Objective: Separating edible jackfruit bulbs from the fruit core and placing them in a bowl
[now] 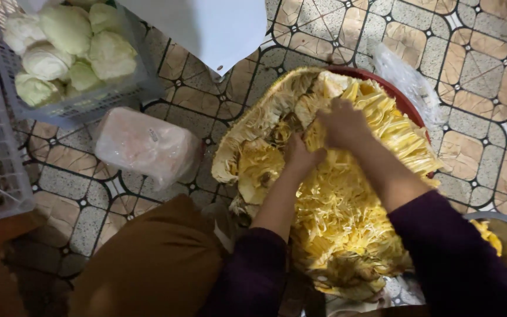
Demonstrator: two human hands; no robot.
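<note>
Digging into one split jackfruit (347, 194): left hand (301, 155), right hand (342, 124), each grip closed on flesh.

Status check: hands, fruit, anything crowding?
Both hands, left hand and right hand, dug into opened jackfruit. Fruit sits on red basin. Plastic bag lies apart.

A home food-prep floor: patterned tiles (476, 64), a crate (89, 100) of cabbages (66, 29), a split jackfruit (335, 194) in a basin (406, 103).
</note>
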